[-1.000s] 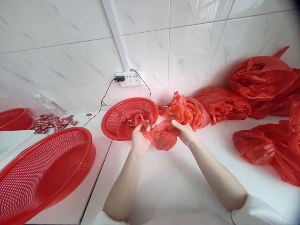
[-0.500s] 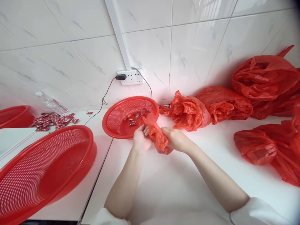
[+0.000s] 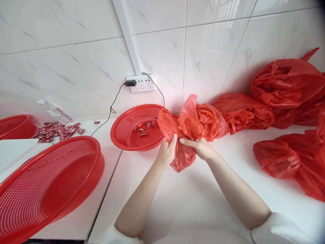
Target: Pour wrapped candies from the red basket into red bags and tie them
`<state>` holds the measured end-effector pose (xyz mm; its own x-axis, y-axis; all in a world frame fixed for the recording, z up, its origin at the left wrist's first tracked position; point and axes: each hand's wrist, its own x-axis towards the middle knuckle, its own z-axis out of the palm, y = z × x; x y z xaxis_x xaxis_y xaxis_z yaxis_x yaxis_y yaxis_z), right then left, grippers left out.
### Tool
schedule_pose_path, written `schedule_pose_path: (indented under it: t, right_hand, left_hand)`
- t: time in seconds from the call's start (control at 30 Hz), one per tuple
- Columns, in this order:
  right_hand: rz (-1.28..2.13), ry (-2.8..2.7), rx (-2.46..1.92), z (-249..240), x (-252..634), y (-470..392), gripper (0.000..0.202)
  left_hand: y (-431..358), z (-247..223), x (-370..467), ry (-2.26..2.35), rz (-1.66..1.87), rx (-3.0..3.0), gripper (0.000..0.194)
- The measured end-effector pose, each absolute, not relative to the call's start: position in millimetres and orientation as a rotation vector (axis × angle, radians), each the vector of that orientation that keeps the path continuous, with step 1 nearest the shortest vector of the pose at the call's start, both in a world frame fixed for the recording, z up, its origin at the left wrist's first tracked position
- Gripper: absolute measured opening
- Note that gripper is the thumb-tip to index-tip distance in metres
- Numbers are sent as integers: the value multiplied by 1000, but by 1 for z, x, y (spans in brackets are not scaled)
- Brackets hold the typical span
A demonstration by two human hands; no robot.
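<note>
A thin red plastic bag (image 3: 184, 156) is held between both hands, its loose top spread upward and its lower part hanging over the white table. My left hand (image 3: 168, 150) grips the bag's left side, thumb pointing up. On the right side, my right hand (image 3: 199, 147) pinches the bag, its thumb pointing left. Just left of the bag stands a small red mesh basket (image 3: 127, 135), with several small wrapped packets (image 3: 144, 133) inside. Behind the bag and touching it in view is another crumpled red bag (image 3: 215, 125).
A large red basket (image 3: 68, 183) stands at the left. Small red packets (image 3: 50, 132) lie beside a clear bottle (image 3: 57, 113). More red bags (image 3: 286, 83) line the wall at the right. A cable (image 3: 111, 109) runs from the socket strip (image 3: 143, 83).
Both hands have moved right with the bag, away from the small basket. The bag's top has spread out and rises higher, and my left hand has closed on its side.
</note>
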<state>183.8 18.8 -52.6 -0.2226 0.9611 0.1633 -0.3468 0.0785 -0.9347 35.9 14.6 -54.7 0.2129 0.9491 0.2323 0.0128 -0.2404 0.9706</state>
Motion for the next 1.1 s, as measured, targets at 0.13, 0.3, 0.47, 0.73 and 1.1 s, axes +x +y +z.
schedule_pose_path:
  t: [0.13, 0.3, 0.47, 0.73, 1.1]
  right_hand:
    - [1576, -643, -675, -58, 183, 30, 20]
    - [1571, -410, -830, -65, 176, 37, 17]
    - [1478, -431, -837, -65, 169, 31, 18]
    - [1377, -517, -826, -77, 172, 39, 27]
    - [803, -1196, -1075, -83, 180, 35, 17]
  left_hand:
    - [14, -63, 36, 973, 1403, 1626, 34]
    - [8, -64, 32, 811, 1217, 1883, 25]
    - [4, -63, 37, 763, 1096, 1759, 22]
    - [6, -49, 41, 640, 1135, 1233, 29]
    - [26, -61, 35, 646, 1101, 775, 22]
